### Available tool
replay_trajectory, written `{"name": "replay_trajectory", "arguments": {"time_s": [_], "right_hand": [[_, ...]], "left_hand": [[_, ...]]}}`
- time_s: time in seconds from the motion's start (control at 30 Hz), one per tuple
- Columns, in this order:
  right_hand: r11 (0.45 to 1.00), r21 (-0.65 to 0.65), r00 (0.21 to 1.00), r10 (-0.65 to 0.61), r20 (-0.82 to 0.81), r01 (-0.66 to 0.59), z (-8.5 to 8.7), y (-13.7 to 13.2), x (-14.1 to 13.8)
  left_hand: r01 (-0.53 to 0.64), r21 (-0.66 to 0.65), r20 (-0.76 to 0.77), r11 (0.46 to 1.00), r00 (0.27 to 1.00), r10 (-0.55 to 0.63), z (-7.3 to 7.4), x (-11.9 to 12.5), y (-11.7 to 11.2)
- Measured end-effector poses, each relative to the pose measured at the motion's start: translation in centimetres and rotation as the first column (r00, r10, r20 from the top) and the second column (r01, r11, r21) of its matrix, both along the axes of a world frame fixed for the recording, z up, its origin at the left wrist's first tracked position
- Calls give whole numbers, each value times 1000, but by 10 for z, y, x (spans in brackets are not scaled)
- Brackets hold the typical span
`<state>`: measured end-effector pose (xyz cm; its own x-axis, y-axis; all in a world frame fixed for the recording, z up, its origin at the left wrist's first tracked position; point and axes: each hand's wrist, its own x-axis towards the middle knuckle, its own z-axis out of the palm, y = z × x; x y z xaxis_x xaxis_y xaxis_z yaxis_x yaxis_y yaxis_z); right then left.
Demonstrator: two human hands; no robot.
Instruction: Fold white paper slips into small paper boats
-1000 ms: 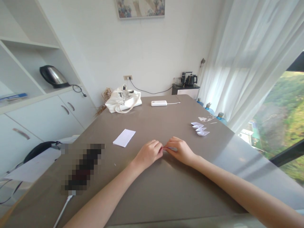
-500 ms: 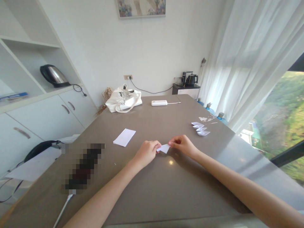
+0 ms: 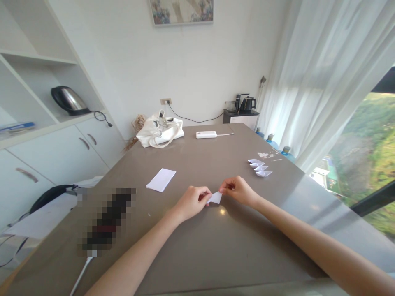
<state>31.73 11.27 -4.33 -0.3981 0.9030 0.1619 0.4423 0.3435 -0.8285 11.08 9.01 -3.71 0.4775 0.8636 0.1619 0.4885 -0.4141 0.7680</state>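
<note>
Between my two hands is a small folded piece of white paper, held above the brown table. My left hand pinches its left end between thumb and fingers, which cover part of it. At the upper right corner, my right hand grips the paper with thumb and forefinger. A stack of white paper sheets lies to the left, beyond my left hand. Several folded paper boats stand in a row on the right, past my right hand.
White paper scraps lie near the right edge. A white power bank and a white handbag sit at the far end. On the left is a blurred dark device with a white cable.
My left fingers have shifted on the folded paper, with the thumb now over its front. The paper has turned slightly and its free corner points further right. The camera view has moved a little.
</note>
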Motion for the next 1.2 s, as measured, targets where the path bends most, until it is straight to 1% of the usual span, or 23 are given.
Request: {"name": "replay_trajectory", "arguments": {"time_s": [0.07,0.1,0.13,0.17,0.23,0.27,0.3,0.37,0.4,0.43,0.47,0.6,0.77,0.9,1.0,1.2], "right_hand": [[999,-24,999,34,-28,-35,0,0,-1],[1000,-21,999,18,-51,-19,0,0,-2],[999,4,997,-31,-75,32,1,-1,-3],[993,44,990,-104,-95,109,1,-2,-5],[958,123,961,-245,-132,261,3,-4,-8],[950,128,954,-268,-135,285,4,-6,-10],[957,106,957,-256,-138,271,5,-8,-12],[989,5,972,-146,-187,149,5,-11,-16],[995,-49,968,-91,-235,82,5,-12,-18],[995,-86,958,-64,-278,41,4,-13,-19],[994,-104,950,-58,-307,27,3,-13,-21],[990,-132,927,-92,-364,46,-1,-11,-22],[987,-158,907,-70,-415,4,-3,-10,-20],[989,-150,896,-83,-436,19,-3,-12,-21],[992,-120,898,-80,-432,31,-4,-14,-22],[996,-24,937,-85,-339,82,-1,-20,-24]], "left_hand": [[7,-15,40,1000,999,-6,-2,1,0],[-8,-16,62,1000,998,9,-2,1,1],[-36,-15,87,999,996,37,-3,1,1],[-74,-13,113,997,991,75,-3,2,1],[-153,-6,158,988,976,152,-4,2,1],[-182,-2,174,983,968,180,-4,3,0],[-198,5,184,980,964,194,-4,3,-1],[-195,31,191,980,964,186,-4,5,-3],[-182,43,196,982,966,170,-4,7,-4],[-167,51,206,985,967,153,-3,8,-5],[-154,54,218,987,966,139,-3,10,-6],[-149,2,278,989,950,142,-2,14,-7],[-150,-55,321,987,933,160,-5,13,-3],[-150,-79,353,986,921,168,-8,13,-1],[-163,-87,366,983,912,183,-8,15,-2],[-203,-43,361,978,910,204,-6,19,-6]]}}
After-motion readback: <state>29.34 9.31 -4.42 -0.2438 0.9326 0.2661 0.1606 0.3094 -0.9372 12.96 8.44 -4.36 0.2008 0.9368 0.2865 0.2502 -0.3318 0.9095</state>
